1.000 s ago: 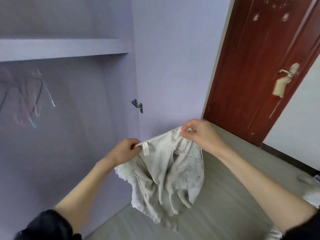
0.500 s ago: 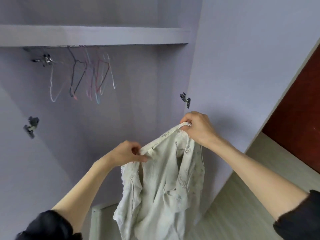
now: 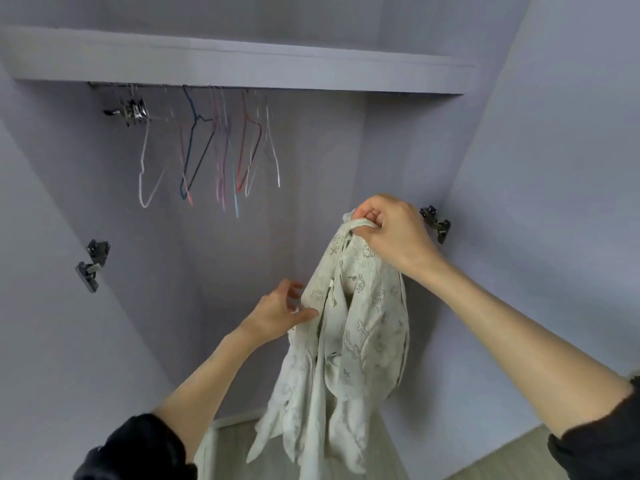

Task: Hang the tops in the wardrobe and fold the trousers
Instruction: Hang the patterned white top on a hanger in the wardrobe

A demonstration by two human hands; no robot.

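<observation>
Top (image 3: pixel 349 341): pale printed fabric, held up in front of the open wardrobe (image 3: pixel 311 202), long axis hanging straight down from the grip. Neckline is pinched in the curled fingers of the right hand (image 3: pixel 394 230), which is higher. Left hand (image 3: pixel 280 317) is lower, thumb and fingers loosely touching the collar edge; a firm pinch cannot be confirmed. Empty wire hangers (image 3: pixel 214 150) are bunched on the rail (image 3: pixel 138 110), up and left of the top, nearer the left hand. Lilac interior, shelf (image 3: pixel 242 67) above, pale floor (image 3: pixel 554 455) below.
</observation>
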